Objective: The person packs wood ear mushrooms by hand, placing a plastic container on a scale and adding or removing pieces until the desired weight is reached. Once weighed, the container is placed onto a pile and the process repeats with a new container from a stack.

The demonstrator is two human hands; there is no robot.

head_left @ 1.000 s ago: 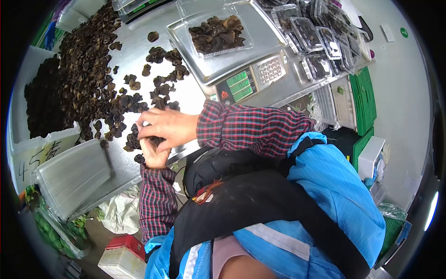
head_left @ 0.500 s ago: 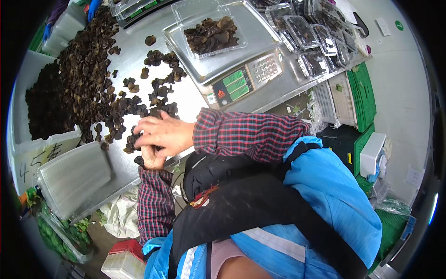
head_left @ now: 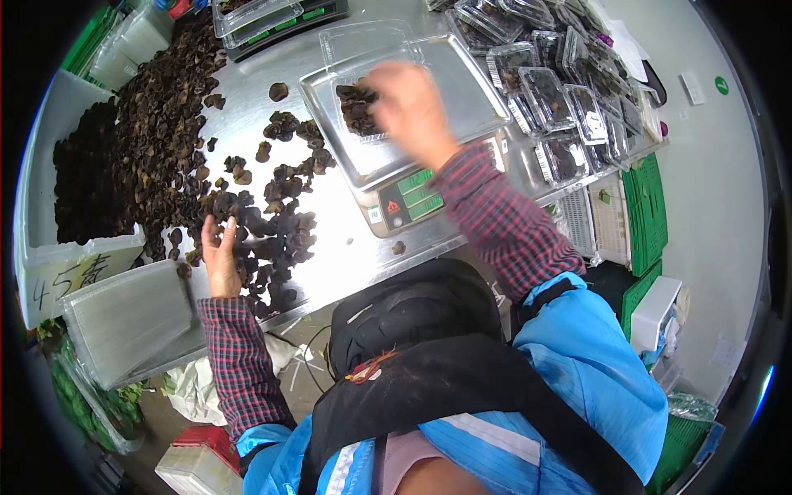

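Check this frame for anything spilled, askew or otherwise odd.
Mildly odd: one small dark piece lies alone on the wearer's side of the scale, apart from the scattered pieces. The clear boxes overlap at mixed angles.

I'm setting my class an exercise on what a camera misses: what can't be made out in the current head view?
All in the head view:
- Right hand: motion blur hides whether it grips anything.
- Dark pieces on the scale: some hidden behind that hand.
- Display: digits too small and unsharp to read surely.
- Rear scale: cut off by the top edge.
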